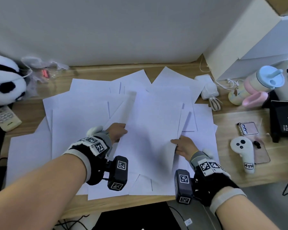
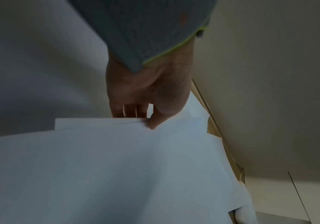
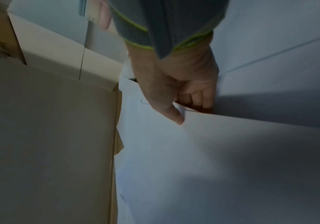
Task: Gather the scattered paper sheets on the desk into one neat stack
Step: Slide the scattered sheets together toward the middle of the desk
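Observation:
Several white paper sheets (image 1: 83,117) lie scattered and overlapping across the wooden desk (image 1: 239,163). In the middle, a small bundle of sheets (image 1: 150,130) is lifted a little above the rest. My left hand (image 1: 119,131) pinches its left edge, thumb on top and fingers underneath, as the left wrist view shows at the left hand (image 2: 145,119) on the bundle (image 2: 117,166). My right hand (image 1: 181,145) pinches the right edge the same way; in the right wrist view the right hand (image 3: 182,115) has its thumb pressed on the bundle (image 3: 232,166).
A panda plush (image 1: 5,80) and a remote control (image 1: 4,117) sit at the left. At the right are a charger (image 1: 209,90), a blue-lidded cup (image 1: 263,80), a phone (image 1: 248,128), a white controller (image 1: 243,151) and a black box (image 1: 284,117). A white box (image 1: 256,39) stands back right.

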